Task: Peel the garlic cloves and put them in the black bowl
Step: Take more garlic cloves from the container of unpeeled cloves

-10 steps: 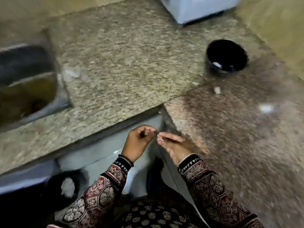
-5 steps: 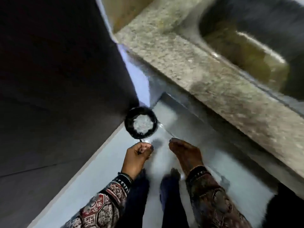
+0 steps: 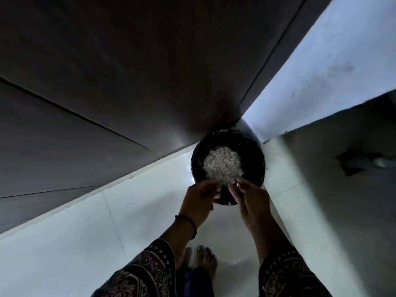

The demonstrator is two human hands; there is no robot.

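Both hands hung over the near rim of a black bin (image 3: pixel 256 153) that stood on the floor (image 3: pixel 85 232) in a corner, against a dark panel (image 3: pixel 128 71). A pale, shredded heap (image 3: pixel 222 166) filled its middle. By its look this was papery garlic skin, not cloves.

The left hand (image 3: pixel 200 200) was curled, fingers tucked toward the palm. Whether it grasped a clove could not be told, as the fingers hid the palm. The right hand (image 3: pixel 251 200) pointed its gathered fingertips down at the heap, with a pale fleck (image 3: pixel 237 185) at them. Whether it pinched that fleck or had let it go could not be told either.

No clove showed plainly anywhere. If one was there, it most likely sat inside the left hand. The bowl named in the task could not be picked out. The bin, full of skins and low on the floor, looked more like a waste pot.

A peeled clove would be light, firm and a little slick, so it is best pinched across its fat middle. Loose skin would be nearly weightless, brittle and clingy. It would stick to damp fingers and need rubbing off rather than dropping.

The light was dim. The bin's near wall was covered by the hands, and its far side merged into shadow. A bare foot (image 3: pixel 201 260) showed between the sleeves.
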